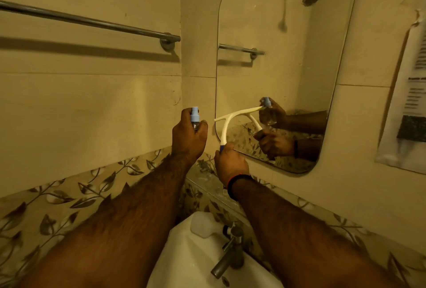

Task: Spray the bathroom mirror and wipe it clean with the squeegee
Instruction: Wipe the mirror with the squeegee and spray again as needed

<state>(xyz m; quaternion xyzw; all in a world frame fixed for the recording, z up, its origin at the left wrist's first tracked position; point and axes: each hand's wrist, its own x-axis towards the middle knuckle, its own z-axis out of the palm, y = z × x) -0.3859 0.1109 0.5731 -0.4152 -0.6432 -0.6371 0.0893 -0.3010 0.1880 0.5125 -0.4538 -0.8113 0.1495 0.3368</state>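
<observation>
Squeegee (232,118) in right hand (230,164) meets mirror (288,57); left hand (189,136) holds spray bottle (194,118)

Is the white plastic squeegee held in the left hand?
No, the right hand grips the white plastic squeegee by its handle; the left hand holds the small blue-capped spray bottle.

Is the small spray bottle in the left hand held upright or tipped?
Upright: the spray bottle has its blue nozzle on top, above the left hand.

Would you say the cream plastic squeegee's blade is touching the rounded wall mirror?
Touching: in the head view, the squeegee blade meets its own reflection on the mirror with no gap.
</observation>
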